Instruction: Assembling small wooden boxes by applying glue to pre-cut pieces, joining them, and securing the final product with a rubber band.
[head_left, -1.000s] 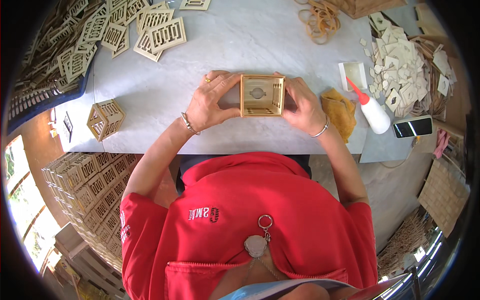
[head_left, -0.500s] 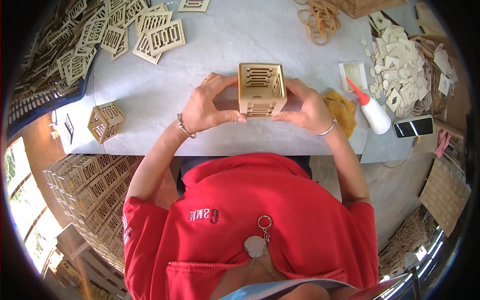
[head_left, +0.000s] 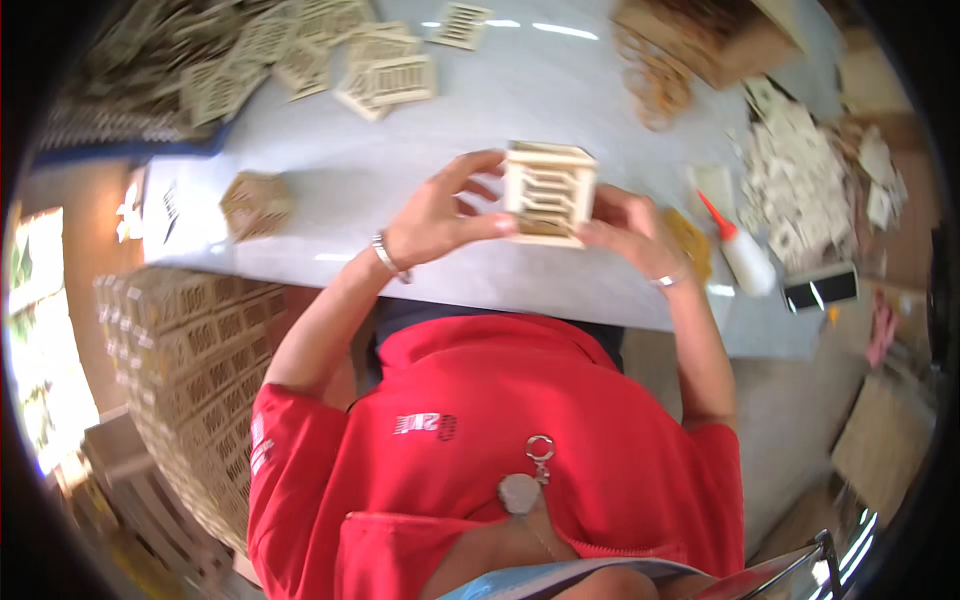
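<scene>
Between my two hands is a small wooden box [head_left: 550, 195] with slotted cut-out walls, one slotted side turned toward me. My left hand [head_left: 445, 210] grips its left side, thumb at the near face and fingers behind. On the right side my right hand [head_left: 632, 230] holds it in the same way, its fingers partly hidden by the box. A second slotted wooden box [head_left: 255, 205] stands apart on the table to the left. To the right of my right hand lie a yellow cloth [head_left: 688, 243] and a white glue bottle [head_left: 747, 262] with a red nozzle.
Loose slotted panels [head_left: 403, 80] lie at the far left beside a heaped blue-rimmed crate [head_left: 130, 140]. Rubber bands [head_left: 655, 85] and a cardboard box [head_left: 715, 45] are at the back. A pile of pale wooden pieces [head_left: 800, 185] and a phone [head_left: 820, 288] are right. Stacked boxes [head_left: 200, 370] stand lower left.
The box has been tipped so a slotted side shows instead of its open top. The view has turned and shifted, with some blur; both hands still hold the box.
</scene>
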